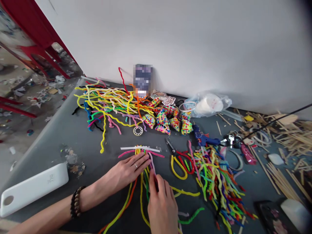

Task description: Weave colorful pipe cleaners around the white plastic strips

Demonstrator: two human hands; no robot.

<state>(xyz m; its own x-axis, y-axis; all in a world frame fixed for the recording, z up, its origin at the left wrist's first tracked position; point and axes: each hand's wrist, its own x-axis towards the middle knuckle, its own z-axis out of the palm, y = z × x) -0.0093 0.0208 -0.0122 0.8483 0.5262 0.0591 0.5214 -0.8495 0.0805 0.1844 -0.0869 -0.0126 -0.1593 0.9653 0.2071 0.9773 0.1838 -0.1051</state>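
My left hand [133, 167] lies flat with fingers stretched out, pressing on a row of pipe cleaners in yellow, orange, green and purple. Their upper ends meet a white strip [129, 148] and a pink pipe cleaner [125, 153] laid crosswise. The loose ends, such as an orange pipe cleaner [131, 195], trail toward me. Below and to the right, my right hand [162, 203] is closed in a pinch on a lilac pipe cleaner [152, 162]; its fingertips are partly hidden. Scissors [173, 151] with yellow and red handles lie just right of my hands.
Long pipe cleaners [104, 97] spread at the back left beside patterned bundles [162, 120]. A blue glue gun [203, 138] and a pile of short pipe cleaners [216, 178] lie right. Wooden sticks [280, 178] cover the far right; a white case [36, 188] lies left.
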